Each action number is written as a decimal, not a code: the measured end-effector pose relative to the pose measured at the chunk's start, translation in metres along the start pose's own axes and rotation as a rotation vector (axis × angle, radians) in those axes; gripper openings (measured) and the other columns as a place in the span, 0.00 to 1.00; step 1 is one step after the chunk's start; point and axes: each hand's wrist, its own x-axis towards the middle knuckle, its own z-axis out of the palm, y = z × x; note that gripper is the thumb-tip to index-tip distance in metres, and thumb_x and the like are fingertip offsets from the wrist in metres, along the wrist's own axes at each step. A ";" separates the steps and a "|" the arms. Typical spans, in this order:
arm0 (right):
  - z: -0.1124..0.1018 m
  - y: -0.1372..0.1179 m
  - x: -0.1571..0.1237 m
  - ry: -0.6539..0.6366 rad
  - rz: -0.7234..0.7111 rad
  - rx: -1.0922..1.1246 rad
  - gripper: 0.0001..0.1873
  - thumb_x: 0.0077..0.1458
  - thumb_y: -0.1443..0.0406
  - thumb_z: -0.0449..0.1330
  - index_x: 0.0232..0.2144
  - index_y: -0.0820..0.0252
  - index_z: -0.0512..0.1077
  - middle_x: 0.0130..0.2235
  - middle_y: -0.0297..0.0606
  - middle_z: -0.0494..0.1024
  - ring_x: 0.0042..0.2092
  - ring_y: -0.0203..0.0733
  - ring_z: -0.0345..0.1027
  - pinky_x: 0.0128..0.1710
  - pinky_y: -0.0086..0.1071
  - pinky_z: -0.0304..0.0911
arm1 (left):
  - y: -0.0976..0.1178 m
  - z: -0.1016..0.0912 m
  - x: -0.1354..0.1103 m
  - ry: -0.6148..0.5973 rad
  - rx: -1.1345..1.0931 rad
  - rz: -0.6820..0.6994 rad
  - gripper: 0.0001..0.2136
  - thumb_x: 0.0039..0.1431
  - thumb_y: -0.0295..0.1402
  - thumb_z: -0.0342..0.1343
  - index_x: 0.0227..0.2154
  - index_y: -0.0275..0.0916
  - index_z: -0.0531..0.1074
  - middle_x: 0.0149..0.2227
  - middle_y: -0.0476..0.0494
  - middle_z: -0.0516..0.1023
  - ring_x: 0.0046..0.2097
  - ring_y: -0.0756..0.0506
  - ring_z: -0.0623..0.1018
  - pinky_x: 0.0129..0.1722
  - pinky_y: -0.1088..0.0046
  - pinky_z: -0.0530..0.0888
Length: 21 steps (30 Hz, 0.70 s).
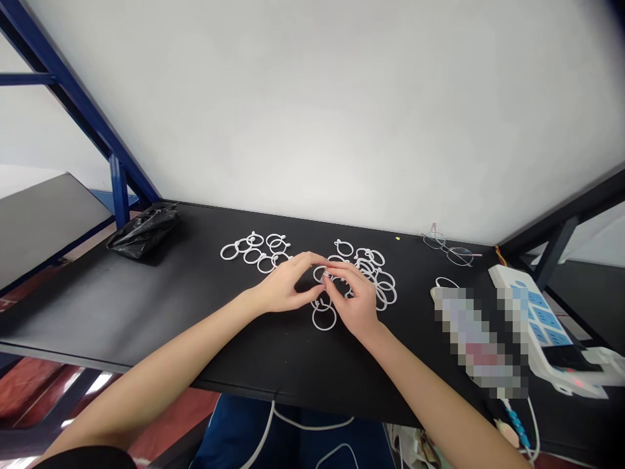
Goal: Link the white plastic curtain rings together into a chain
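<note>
My left hand and my right hand meet above the middle of the black table. Between their fingertips is a white ring, thin and round, with its small end piece partly covered by the fingers. Thumb and index finger of each hand are closed at it. Just below the hands another white ring lies flat. To the left, several similar rings are spread in a loose group. A denser, overlapping pile of rings lies beside and partly behind my right hand.
A crumpled black plastic bag lies at the back left. Eyeglasses rest at the back right, near a blurred-out item and a white power strip with cables. A white wall closes off the back.
</note>
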 end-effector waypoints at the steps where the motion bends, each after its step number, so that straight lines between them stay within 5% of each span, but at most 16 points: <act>1: 0.000 0.000 0.001 0.002 0.007 0.010 0.08 0.56 0.72 0.60 0.37 0.56 0.75 0.41 0.41 0.80 0.43 0.45 0.76 0.45 0.41 0.72 | 0.000 0.001 0.000 -0.006 -0.070 -0.045 0.19 0.60 0.31 0.56 0.54 0.40 0.63 0.52 0.37 0.73 0.52 0.42 0.74 0.52 0.61 0.73; 6: -0.001 -0.001 0.003 -0.016 0.021 0.068 0.09 0.57 0.72 0.60 0.38 0.55 0.75 0.42 0.41 0.79 0.45 0.45 0.75 0.46 0.42 0.72 | 0.001 0.002 0.002 -0.043 -0.365 -0.204 0.21 0.62 0.31 0.56 0.57 0.42 0.61 0.57 0.36 0.69 0.57 0.41 0.71 0.53 0.61 0.74; 10: 0.001 -0.002 0.002 -0.072 0.007 0.113 0.10 0.58 0.73 0.58 0.39 0.55 0.75 0.42 0.41 0.79 0.45 0.44 0.75 0.47 0.41 0.71 | -0.001 0.002 0.003 -0.131 -0.489 -0.238 0.21 0.63 0.30 0.55 0.58 0.40 0.62 0.54 0.37 0.72 0.52 0.44 0.76 0.52 0.63 0.74; 21: -0.001 -0.003 0.001 -0.010 0.112 0.064 0.05 0.58 0.70 0.59 0.36 0.56 0.75 0.40 0.40 0.78 0.42 0.43 0.74 0.41 0.39 0.72 | -0.004 0.001 0.003 -0.044 -0.356 -0.376 0.19 0.58 0.40 0.60 0.49 0.36 0.71 0.33 0.46 0.75 0.31 0.51 0.72 0.32 0.75 0.72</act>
